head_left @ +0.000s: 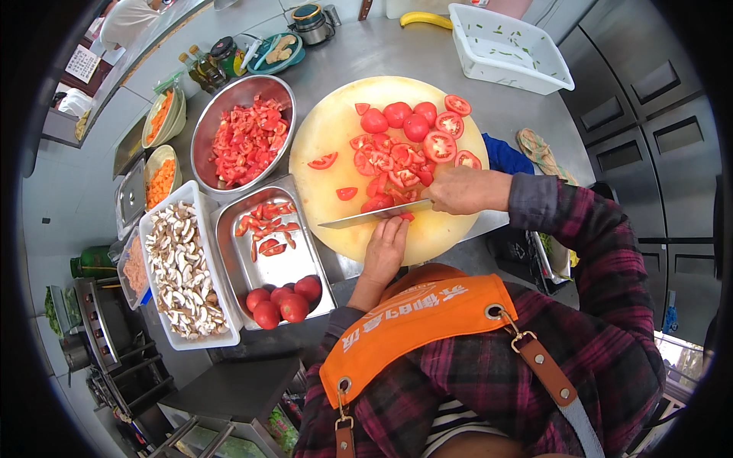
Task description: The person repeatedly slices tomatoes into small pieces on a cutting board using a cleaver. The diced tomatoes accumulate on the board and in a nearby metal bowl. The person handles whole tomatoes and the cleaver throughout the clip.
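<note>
My right hand (467,191) is wrapped round the handle of a kitchen knife (366,216), its blade pointing left across the round yellowish chopping board (317,126). Close against the blade, the bent fingers of my left hand (384,250) press on a piece of tomato (407,217), mostly hidden beneath them. Beyond the knife lies a heap of cut tomato pieces (389,164). Tomato halves (416,127) rest behind the heap, some with the cut face up. A separate tomato wedge (323,161) lies toward the board's left side.
Left of the board stand a steel bowl of chopped tomato (286,95), a steel tray (318,259) with whole tomatoes and scraps, and a white tub of sliced mushrooms (227,336). A white bin (510,72), a banana (425,19) and a blue cloth (505,156) lie beyond or right.
</note>
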Motion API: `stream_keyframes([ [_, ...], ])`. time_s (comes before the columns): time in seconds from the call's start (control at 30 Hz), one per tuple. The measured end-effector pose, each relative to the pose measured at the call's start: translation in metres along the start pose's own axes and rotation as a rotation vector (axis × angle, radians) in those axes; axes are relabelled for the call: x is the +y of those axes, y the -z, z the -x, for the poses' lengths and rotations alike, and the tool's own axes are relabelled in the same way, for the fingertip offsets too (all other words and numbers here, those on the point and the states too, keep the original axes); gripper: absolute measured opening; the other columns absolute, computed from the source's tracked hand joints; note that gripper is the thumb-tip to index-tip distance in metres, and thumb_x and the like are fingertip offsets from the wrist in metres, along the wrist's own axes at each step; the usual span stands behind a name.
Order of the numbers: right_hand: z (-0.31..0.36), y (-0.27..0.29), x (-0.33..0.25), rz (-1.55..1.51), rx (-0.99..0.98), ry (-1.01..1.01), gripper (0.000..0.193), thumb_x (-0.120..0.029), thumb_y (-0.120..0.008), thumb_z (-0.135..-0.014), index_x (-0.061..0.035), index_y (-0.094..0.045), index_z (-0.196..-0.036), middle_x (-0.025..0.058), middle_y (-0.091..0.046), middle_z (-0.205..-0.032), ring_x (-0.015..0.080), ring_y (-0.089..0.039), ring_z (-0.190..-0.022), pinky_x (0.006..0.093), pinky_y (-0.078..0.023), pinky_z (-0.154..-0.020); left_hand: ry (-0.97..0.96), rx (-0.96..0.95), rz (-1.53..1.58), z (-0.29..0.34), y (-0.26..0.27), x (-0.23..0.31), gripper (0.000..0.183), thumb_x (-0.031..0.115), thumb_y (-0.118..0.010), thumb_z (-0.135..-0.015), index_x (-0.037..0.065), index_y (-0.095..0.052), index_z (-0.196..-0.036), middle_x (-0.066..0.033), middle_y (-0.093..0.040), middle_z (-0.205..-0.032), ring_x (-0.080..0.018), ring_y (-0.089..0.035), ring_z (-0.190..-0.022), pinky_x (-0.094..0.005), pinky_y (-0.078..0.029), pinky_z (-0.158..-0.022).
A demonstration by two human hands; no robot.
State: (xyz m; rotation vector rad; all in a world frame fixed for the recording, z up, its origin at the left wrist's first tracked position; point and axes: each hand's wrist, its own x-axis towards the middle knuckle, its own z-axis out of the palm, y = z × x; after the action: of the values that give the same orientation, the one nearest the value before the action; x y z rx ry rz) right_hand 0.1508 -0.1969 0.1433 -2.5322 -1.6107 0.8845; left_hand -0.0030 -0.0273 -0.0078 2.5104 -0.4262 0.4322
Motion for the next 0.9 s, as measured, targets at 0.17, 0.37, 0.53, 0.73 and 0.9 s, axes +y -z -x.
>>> stream_keyframes([
  [0.17,-0.019,-0.036,-0.011,-0.068,0.159,0.017,0.021,-0.021,-0.06,-0.085,-0.0039,-0.064,-0.097,0.0171,-0.066,-0.08,0.0355,-0.066,-0.077,0.0466,-0.051,-0.067,-0.002,0.027,-0.051,0.002,-0.003,0.001,0.038,0.005,-0.056,-0.079,-0.001,-0.059,-0.117,-0.013,-0.055,-0.118,-0.0297,-0.053,-0.11,-0.0372,-0.049,-0.091],
  [0.37,-0.001,-0.033,0.004,-0.263,0.268,0.018,0.023,-0.026,-0.06,-0.089,-0.0047,-0.062,-0.098,0.0194,-0.065,-0.079,0.0374,-0.064,-0.076,0.0477,-0.049,-0.068,-0.099,-0.008,-0.125,-0.017,0.01,0.001,0.037,0.012,-0.057,-0.08,0.002,-0.06,-0.116,-0.011,-0.055,-0.119,-0.0274,-0.051,-0.114,-0.0418,-0.04,-0.099],
  [0.53,0.022,-0.013,0.02,-0.349,0.565,-0.098,0.026,-0.027,-0.06,-0.09,-0.0037,-0.061,-0.102,0.0214,-0.063,-0.077,0.0394,-0.062,-0.076,0.0477,-0.048,-0.068,-0.393,-0.135,-0.226,-0.067,0.004,-0.003,0.038,0.021,-0.056,-0.082,0.01,-0.059,-0.118,-0.008,-0.051,-0.127,-0.0284,-0.04,-0.13,-0.0576,-0.027,-0.106],
  [0.73,0.052,-0.014,0.027,-0.464,0.654,-0.376,0.032,-0.025,-0.059,-0.091,-0.0019,-0.061,-0.114,0.0234,-0.065,-0.08,0.0411,-0.063,-0.075,0.0469,-0.049,-0.067,-0.437,-0.281,-0.438,-0.112,-0.005,-0.035,0.035,0.027,-0.06,-0.083,0.013,-0.062,-0.115,-0.0063,-0.049,-0.13,-0.0301,-0.033,-0.136,-0.064,-0.021,-0.108],
  [0.9,0.062,-0.029,0.023,-0.664,0.692,-0.468,0.032,-0.02,-0.06,-0.091,0.0014,-0.058,-0.115,0.0217,-0.063,-0.075,0.0325,-0.064,-0.068,0.0407,-0.049,-0.062,-0.257,-0.119,-0.187,-0.121,0.014,-0.067,0.022,0.022,-0.066,-0.079,0.009,-0.067,-0.098,-0.0071,-0.053,-0.124,-0.0316,-0.045,-0.124,-0.0559,-0.03,-0.104],
])
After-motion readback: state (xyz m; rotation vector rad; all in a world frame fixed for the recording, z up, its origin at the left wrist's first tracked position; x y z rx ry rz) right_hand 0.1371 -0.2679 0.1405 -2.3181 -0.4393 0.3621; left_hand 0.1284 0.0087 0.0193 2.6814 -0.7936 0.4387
